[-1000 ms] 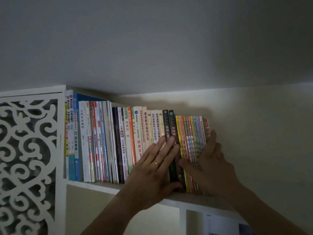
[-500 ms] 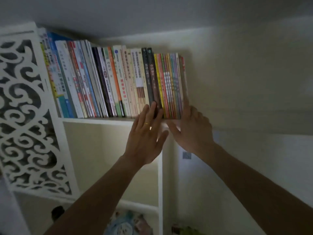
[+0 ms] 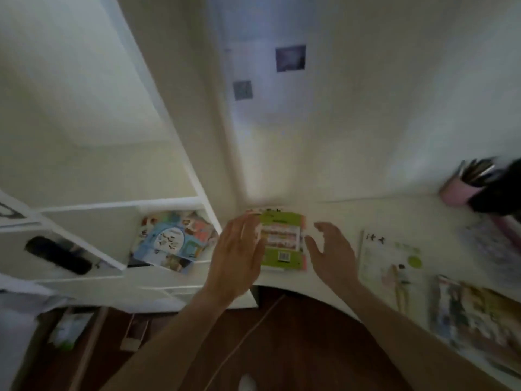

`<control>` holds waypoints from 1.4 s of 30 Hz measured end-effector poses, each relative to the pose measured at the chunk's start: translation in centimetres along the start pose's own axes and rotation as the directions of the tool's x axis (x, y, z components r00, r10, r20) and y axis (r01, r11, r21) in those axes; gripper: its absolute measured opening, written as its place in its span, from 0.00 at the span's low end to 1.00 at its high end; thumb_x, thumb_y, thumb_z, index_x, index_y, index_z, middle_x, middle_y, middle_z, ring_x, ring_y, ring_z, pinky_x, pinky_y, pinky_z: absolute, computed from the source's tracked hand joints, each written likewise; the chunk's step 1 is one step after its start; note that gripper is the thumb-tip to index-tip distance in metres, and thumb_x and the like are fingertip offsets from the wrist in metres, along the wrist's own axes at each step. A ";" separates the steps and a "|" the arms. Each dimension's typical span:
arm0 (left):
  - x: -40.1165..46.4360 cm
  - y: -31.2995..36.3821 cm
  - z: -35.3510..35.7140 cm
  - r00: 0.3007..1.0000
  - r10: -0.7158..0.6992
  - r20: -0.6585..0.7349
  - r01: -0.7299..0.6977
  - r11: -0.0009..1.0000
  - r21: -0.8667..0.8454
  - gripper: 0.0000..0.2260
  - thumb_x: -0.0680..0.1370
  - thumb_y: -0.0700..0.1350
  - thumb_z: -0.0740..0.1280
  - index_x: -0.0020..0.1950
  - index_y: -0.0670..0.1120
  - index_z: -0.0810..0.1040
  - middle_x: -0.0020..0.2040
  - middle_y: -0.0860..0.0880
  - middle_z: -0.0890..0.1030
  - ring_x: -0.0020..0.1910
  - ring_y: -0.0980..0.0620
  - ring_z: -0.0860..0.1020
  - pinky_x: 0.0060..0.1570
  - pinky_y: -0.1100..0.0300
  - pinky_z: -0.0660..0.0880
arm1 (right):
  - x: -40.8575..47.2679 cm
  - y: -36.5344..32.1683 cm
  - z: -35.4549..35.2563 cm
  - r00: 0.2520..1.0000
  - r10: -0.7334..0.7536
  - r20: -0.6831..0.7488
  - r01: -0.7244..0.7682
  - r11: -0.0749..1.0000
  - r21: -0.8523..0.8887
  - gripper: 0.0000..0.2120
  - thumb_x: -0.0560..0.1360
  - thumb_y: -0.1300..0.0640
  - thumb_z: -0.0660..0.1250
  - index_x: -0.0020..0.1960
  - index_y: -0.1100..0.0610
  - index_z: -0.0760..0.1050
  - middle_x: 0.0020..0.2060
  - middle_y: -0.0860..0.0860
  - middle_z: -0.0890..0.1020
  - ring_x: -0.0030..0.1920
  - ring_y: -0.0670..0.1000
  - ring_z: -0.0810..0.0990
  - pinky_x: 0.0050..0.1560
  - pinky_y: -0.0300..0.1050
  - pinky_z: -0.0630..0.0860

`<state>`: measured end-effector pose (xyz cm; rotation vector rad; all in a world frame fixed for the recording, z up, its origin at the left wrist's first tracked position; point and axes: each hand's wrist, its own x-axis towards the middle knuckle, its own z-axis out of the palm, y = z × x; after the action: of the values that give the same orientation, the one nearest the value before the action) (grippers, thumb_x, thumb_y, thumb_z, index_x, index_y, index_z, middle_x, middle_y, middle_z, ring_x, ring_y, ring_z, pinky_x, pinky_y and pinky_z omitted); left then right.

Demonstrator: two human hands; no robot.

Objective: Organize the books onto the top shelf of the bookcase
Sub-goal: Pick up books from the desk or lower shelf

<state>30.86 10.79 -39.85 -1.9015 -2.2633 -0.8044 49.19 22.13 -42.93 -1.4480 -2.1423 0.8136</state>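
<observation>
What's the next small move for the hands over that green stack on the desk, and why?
Probably bring both hands inward to grip the green book stack by its side edges. The left hand and the right hand flank it with fingers spread and relaxed, holding nothing, and the stack lies flat on the white desk, not yet lifted toward the shelf.

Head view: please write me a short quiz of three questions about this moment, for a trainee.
1. True or false: the green book lies on the desk.
2. Which hand is nearer the pink cup? A) left hand B) right hand
3. Fill in: the blue book lies in the ___ beside the desk.

Key: 1 true; 2 B; 3 bookcase.
</observation>
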 end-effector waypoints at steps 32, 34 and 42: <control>-1.3 -6.8 22.6 0.691 -0.641 0.335 0.699 0.711 -0.082 0.23 0.79 0.49 0.70 0.75 0.49 0.73 0.77 0.44 0.62 0.76 0.43 0.57 0.77 0.46 0.61 | 6.0 16.6 13.0 0.728 0.660 0.187 -0.656 0.592 0.468 0.16 0.74 0.55 0.76 0.58 0.59 0.77 0.47 0.52 0.82 0.44 0.49 0.81 0.41 0.44 0.75; -1.7 -7.1 22.8 0.666 -0.665 0.338 0.726 0.682 -0.090 0.22 0.78 0.50 0.71 0.72 0.55 0.74 0.78 0.43 0.56 0.78 0.42 0.53 0.77 0.44 0.62 | 6.1 16.3 13.7 0.734 0.644 0.216 -0.657 0.594 0.464 0.16 0.73 0.54 0.77 0.57 0.59 0.78 0.48 0.52 0.84 0.46 0.51 0.83 0.43 0.46 0.78; -1.0 -7.5 22.4 0.504 -0.835 0.221 0.829 0.396 -0.394 0.28 0.76 0.38 0.74 0.74 0.46 0.69 0.68 0.46 0.76 0.67 0.44 0.75 0.69 0.50 0.73 | 6.2 15.5 13.4 0.781 0.588 0.209 -0.589 0.585 0.557 0.17 0.73 0.63 0.76 0.58 0.56 0.76 0.49 0.50 0.83 0.47 0.48 0.83 0.41 0.41 0.76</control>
<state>30.03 18.91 -62.02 -0.5885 -3.2231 -1.5434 48.95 29.25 -63.19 -1.7711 -1.1481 1.5580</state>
